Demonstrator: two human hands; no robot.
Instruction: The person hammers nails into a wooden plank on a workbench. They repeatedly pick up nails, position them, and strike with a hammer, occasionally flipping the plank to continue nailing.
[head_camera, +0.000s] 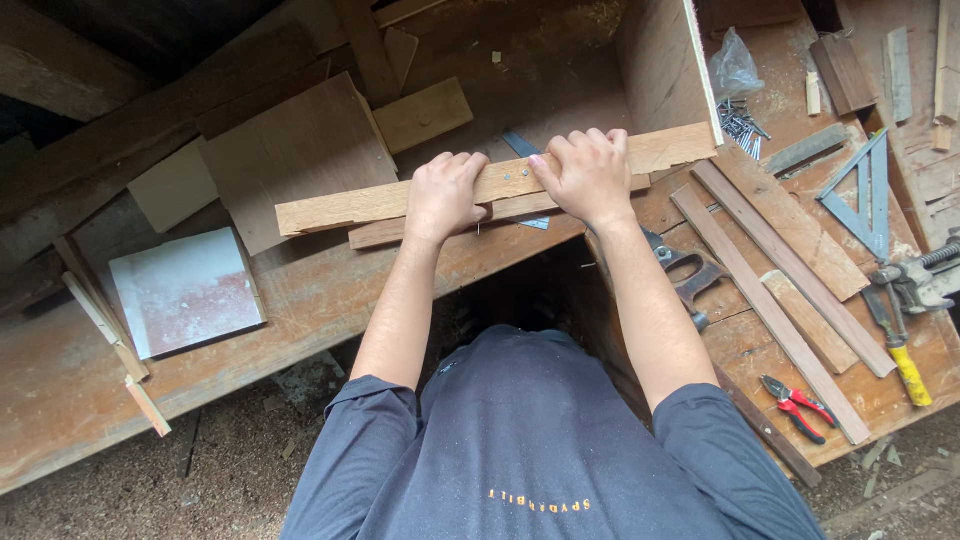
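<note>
Both hands sit side by side in the upper middle of the head view, fingers curled over the far edge of a long wooden strip (500, 185). The left hand (443, 195) clamps it with knuckles up, and the right hand (590, 175) grips it just to the right, the two nearly touching. The strip runs from left of centre, rising slightly toward the upper right, where its end meets the lower corner of an upright plywood panel (665, 65). A second, darker slat (400, 230) lies directly under it, showing below the left hand.

All of this rests on a worn wooden desk (300, 300) that crosses the frame. On its left lies a pale square board (185, 290) with reddish smears, and above it a brown plywood sheet (290, 165). To the right, several long battens (770, 300) lie slanted, with a metal triangular square (860, 195) beside them in the right part of the frame. A yellow-handled tool (905, 360) lies near the right edge, red-handled pliers (795, 405) at the lower right, a saw handle (685, 275) just beside the right forearm, and a heap of nails (740, 125) below a clear plastic bag (732, 65) at the upper right.
</note>
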